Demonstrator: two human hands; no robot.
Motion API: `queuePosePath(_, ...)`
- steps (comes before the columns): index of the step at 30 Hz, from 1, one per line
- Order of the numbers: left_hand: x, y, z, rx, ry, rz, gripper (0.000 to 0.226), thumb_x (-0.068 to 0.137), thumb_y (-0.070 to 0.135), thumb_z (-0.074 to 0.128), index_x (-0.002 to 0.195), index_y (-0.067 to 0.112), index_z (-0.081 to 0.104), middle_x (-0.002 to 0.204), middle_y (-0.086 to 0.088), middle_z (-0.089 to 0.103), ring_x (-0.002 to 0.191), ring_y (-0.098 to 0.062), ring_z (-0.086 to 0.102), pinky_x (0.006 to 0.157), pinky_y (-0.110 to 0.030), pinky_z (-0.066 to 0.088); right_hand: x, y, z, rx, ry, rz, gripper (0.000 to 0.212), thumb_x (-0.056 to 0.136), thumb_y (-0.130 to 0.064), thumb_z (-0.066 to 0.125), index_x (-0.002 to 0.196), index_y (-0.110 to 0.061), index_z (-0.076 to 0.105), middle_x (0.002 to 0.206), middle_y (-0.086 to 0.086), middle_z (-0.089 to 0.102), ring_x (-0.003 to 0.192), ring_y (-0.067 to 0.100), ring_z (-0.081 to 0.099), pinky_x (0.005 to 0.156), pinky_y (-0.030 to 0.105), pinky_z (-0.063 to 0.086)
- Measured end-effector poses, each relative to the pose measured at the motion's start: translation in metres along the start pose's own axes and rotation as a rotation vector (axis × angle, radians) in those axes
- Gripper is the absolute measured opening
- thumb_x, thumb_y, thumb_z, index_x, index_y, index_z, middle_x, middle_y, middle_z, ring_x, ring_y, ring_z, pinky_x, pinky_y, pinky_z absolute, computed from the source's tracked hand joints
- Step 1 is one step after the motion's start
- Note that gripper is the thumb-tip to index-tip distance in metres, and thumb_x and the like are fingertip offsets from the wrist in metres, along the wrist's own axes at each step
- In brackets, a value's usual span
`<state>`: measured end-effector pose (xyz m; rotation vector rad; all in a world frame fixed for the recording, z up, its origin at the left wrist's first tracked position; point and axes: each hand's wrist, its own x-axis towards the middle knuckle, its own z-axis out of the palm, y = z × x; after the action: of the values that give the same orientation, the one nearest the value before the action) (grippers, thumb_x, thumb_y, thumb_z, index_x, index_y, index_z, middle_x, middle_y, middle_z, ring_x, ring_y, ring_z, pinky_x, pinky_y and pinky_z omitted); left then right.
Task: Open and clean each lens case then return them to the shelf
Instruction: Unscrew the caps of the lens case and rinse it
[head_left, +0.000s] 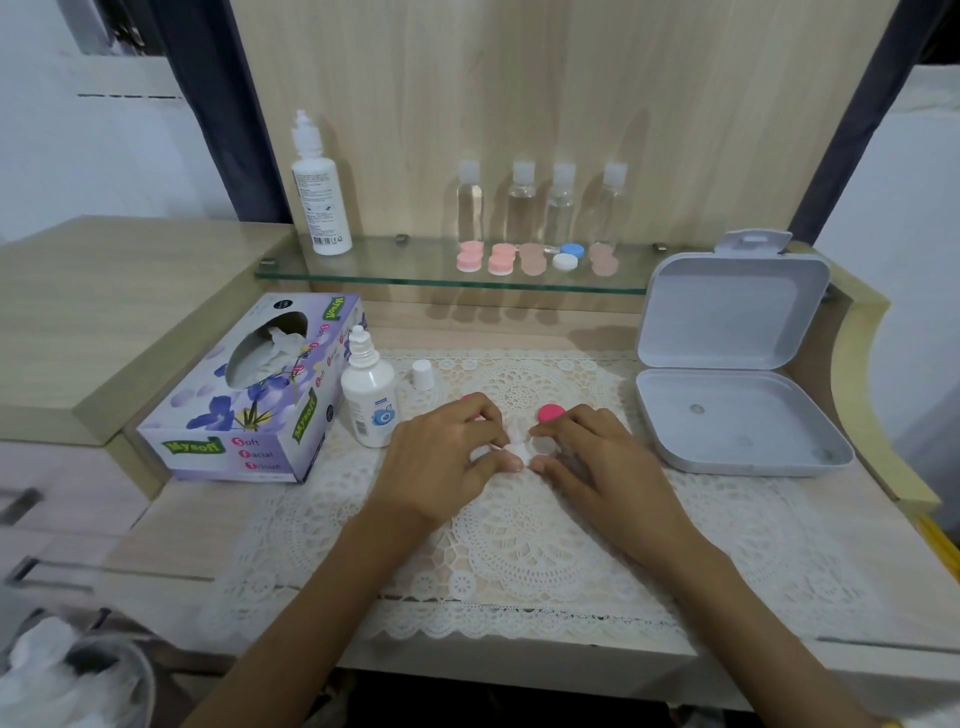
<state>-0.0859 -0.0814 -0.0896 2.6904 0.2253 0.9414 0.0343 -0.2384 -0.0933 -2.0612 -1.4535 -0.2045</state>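
Note:
Both hands meet over the lace mat (519, 525). My left hand (447, 452) pinches a small wad of white tissue (517, 441) and presses it against an open white lens case (543, 445), which my right hand (597, 452) steadies. One bright pink cap (550, 413) lies just beyond my right fingers. A second pink cap (469, 398) peeks out behind my left hand. On the glass shelf (363, 273) several closed lens cases stand in a row: pink ones (470, 258), beige ones (532, 259) and a blue-and-white one (568, 256).
A tissue box (249, 395) lies at the left, with a small uncapped solution bottle (369, 397) and its white cap (423, 374) beside it. An open grey plastic box (727, 364) sits at the right. A tall white bottle (319, 192) and several clear bottles (540, 202) stand on the shelf.

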Motion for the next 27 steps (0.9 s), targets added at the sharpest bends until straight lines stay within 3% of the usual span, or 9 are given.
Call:
queuePosePath(6, 0.0003, -0.0045, 0.0032, -0.174, -0.019, -0.094, 0.039, 0.069, 0.057, 0.064, 0.076, 0.019, 0.072, 0.090, 0.018, 0.062, 0.074, -0.002, 0.060, 0.062, -0.026, 0.048, 0.0002, -0.0002, -0.0008, 0.005, -0.002, -0.002, 0.025, 0.090, -0.034, 0.060, 0.114, -0.025, 0.061, 0.109, -0.013, 0.055, 0.096, 0.009, 0.046, 0.071, 0.024, 0.039)
queuePosePath(10, -0.0006, -0.0044, 0.0016, -0.340, -0.011, -0.209, 0.022, 0.064, 0.032, 0.085, 0.074, 0.015, 0.075, 0.083, 0.015, 0.065, 0.070, -0.005, 0.059, 0.060, -0.012, 0.039, 0.0000, -0.0004, -0.0008, 0.015, 0.000, 0.006, 0.026, 0.090, -0.037, 0.059, 0.112, -0.026, 0.062, 0.109, -0.013, 0.055, 0.096, 0.010, 0.048, 0.071, 0.026, 0.042)
queuePosePath(14, -0.0017, -0.0028, -0.0008, -0.436, -0.006, -0.275, 0.014, 0.066, 0.021, 0.085, 0.074, 0.013, 0.076, 0.080, 0.009, 0.069, 0.067, -0.006, 0.060, 0.061, -0.015, 0.042, 0.0002, -0.0011, -0.0011, 0.012, -0.002, 0.010, 0.029, 0.088, -0.043, 0.054, 0.112, -0.028, 0.062, 0.107, -0.015, 0.055, 0.096, 0.009, 0.048, 0.071, 0.026, 0.043)
queuePosePath(17, -0.0013, -0.0041, -0.0018, -0.554, 0.027, -0.410, 0.009, 0.071, 0.018, 0.081, 0.074, 0.017, 0.073, 0.070, 0.002, 0.067, 0.060, -0.004, 0.053, 0.062, -0.019, 0.045, 0.0001, -0.0016, -0.0016, 0.019, 0.004, 0.016, 0.025, 0.089, -0.036, 0.059, 0.113, -0.027, 0.062, 0.107, -0.015, 0.054, 0.096, 0.008, 0.047, 0.071, 0.025, 0.040)
queuePosePath(19, -0.0007, -0.0039, -0.0029, -0.592, 0.055, -0.462, 0.007, 0.076, 0.015, 0.077, 0.074, 0.016, 0.070, 0.069, 0.008, 0.065, 0.061, -0.003, 0.053, 0.064, -0.016, 0.045, -0.0001, -0.0013, -0.0015, 0.025, 0.000, 0.019, 0.025, 0.089, -0.035, 0.060, 0.114, -0.028, 0.062, 0.108, -0.015, 0.055, 0.096, 0.008, 0.047, 0.072, 0.026, 0.041)
queuePosePath(23, -0.0004, -0.0005, -0.0044, -0.491, 0.082, -0.333, 0.013, 0.086, 0.020, 0.068, 0.084, 0.008, 0.070, 0.093, 0.004, 0.070, 0.077, -0.007, 0.064, 0.068, -0.018, 0.051, -0.0003, -0.0004, -0.0010, 0.029, 0.000, 0.014, 0.026, 0.089, -0.036, 0.059, 0.114, -0.028, 0.061, 0.110, -0.014, 0.055, 0.097, 0.009, 0.048, 0.073, 0.028, 0.044)
queuePosePath(27, -0.0037, 0.0019, -0.0016, -0.276, -0.002, -0.121, 0.021, 0.082, 0.035, 0.062, 0.087, 0.017, 0.069, 0.097, 0.012, 0.065, 0.090, -0.004, 0.062, 0.076, -0.021, 0.050, 0.0003, 0.0003, 0.0002, 0.009, 0.013, -0.003, 0.021, 0.089, -0.036, 0.061, 0.106, -0.024, 0.060, 0.104, -0.013, 0.055, 0.091, 0.009, 0.046, 0.066, 0.025, 0.037)
